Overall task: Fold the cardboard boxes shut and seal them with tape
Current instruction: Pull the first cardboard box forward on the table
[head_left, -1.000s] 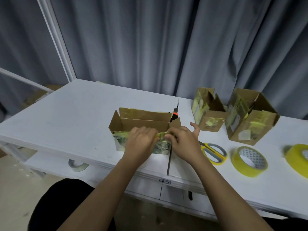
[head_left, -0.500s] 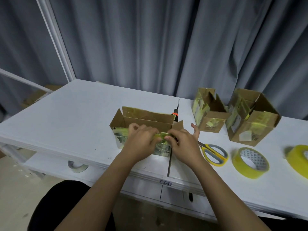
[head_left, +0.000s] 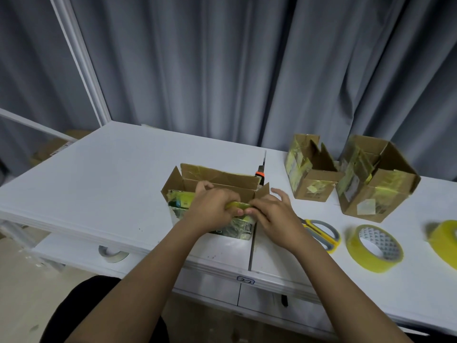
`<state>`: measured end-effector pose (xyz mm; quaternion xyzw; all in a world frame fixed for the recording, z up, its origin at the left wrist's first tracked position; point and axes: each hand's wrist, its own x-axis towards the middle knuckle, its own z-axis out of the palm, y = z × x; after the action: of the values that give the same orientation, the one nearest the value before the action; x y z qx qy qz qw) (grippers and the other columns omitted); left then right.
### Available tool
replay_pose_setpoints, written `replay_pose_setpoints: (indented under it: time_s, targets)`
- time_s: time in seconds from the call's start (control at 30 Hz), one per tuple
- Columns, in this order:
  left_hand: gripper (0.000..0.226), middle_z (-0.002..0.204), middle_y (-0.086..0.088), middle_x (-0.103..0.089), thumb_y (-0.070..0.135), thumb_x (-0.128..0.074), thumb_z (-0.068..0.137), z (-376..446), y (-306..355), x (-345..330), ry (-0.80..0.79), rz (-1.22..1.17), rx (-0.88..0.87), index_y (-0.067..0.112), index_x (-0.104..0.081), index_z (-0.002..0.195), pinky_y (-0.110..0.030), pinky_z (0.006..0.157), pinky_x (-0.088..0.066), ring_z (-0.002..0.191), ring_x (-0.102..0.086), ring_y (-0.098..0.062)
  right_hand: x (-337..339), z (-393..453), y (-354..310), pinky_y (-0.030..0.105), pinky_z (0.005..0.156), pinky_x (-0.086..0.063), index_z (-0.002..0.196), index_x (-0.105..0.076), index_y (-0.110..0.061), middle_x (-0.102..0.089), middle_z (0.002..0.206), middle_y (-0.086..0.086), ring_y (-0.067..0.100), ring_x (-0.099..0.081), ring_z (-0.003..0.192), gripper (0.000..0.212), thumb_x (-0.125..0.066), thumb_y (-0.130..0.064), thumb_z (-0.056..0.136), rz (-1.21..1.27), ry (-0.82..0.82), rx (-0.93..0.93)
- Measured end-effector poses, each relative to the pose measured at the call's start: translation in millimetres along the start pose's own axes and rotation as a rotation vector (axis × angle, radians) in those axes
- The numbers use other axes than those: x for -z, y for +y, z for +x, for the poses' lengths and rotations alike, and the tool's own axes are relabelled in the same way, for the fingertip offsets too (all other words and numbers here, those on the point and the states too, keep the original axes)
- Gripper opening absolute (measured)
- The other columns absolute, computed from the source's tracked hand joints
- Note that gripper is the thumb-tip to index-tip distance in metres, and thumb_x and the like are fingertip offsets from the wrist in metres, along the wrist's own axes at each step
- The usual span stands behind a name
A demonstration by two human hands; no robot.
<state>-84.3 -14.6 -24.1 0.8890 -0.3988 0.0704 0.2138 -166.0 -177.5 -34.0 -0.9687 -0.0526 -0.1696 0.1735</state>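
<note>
An open cardboard box [head_left: 217, 178] stands in front of me on the white table [head_left: 99, 174], its far and side flaps up. My left hand [head_left: 212, 206] and my right hand [head_left: 272, 212] both grip the near flap [head_left: 237, 206], which is coated in yellow tape, at the box's front top edge. Fingers of both hands curl over that flap. Two more open taped boxes stand at the back right, one smaller [head_left: 311, 177] and one larger [head_left: 373, 184]. Yellow tape rolls lie at the right: one [head_left: 374, 248] close by, another [head_left: 445, 240] at the frame edge.
Yellow-and-grey scissors [head_left: 321, 231] lie just right of my right hand. An orange-tipped tool [head_left: 259, 174] sticks up in the gap between the two tabletops behind the box. A tape roll [head_left: 112, 252] sits on the lower shelf at left. Grey curtains hang behind the table.
Both hands stayed on the near flap and shifted slightly up and toward the box; the left fingers now reach over the edge into the box.
</note>
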Motion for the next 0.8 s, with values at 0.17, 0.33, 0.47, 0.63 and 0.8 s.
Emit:
replay_pose_setpoints:
  time_s: [0.17,0.33,0.47,0.63,0.8]
  targets:
    - [0.017,0.069,0.014,-0.05,0.037,-0.059,0.09,-1,1,-7,0.082,0.037,-0.037,0.028,-0.055,0.076,-0.033,0.098,-0.015,0.077,-0.049,-0.008,11,-9,17,0.031,0.098,-0.036,0.128,-0.055,-0.028,-0.059,0.103,-0.011,0.013,-0.048,0.103,0.044,-0.063,-0.043,0.087,0.153,-0.04,-0.068]
    - [0.017,0.072,0.015,-0.052,0.035,-0.059,0.09,6,5,-14,0.091,0.032,-0.102,0.022,-0.064,0.08,-0.037,0.103,-0.011,0.083,-0.049,-0.01,11,-15,22,0.033,0.098,-0.033,0.108,-0.066,-0.021,-0.061,0.096,-0.004,0.016,-0.047,0.105,0.023,-0.063,-0.02,0.085,0.106,0.012,-0.086]
    - [0.017,0.071,0.017,-0.052,0.038,-0.066,0.085,9,-7,-9,0.082,-0.044,-0.13,0.023,-0.068,0.078,-0.038,0.106,-0.005,0.09,-0.043,-0.006,17,-11,28,0.024,0.104,-0.009,0.125,-0.057,-0.028,-0.054,0.126,-0.013,0.007,-0.032,0.126,0.051,-0.062,-0.017,0.076,-0.059,-0.034,0.023]
    - [0.018,0.082,0.016,-0.053,0.043,-0.059,0.088,5,-8,-9,0.123,-0.004,-0.077,0.027,-0.067,0.09,-0.027,0.084,-0.013,0.09,-0.05,-0.011,11,3,36,0.034,0.107,-0.019,0.118,-0.064,-0.023,-0.048,0.14,-0.004,0.02,-0.031,0.137,0.034,-0.062,-0.016,0.085,-0.211,0.017,-0.045]
    - [0.02,0.097,0.008,-0.06,0.04,-0.05,0.095,11,22,-27,0.172,0.12,0.027,0.026,-0.063,0.099,-0.031,0.077,-0.016,0.094,-0.052,-0.017,9,-15,39,0.033,0.106,-0.032,0.135,-0.052,-0.017,-0.042,0.145,0.005,0.023,-0.036,0.133,0.049,-0.059,-0.007,0.088,0.069,0.183,-0.255]
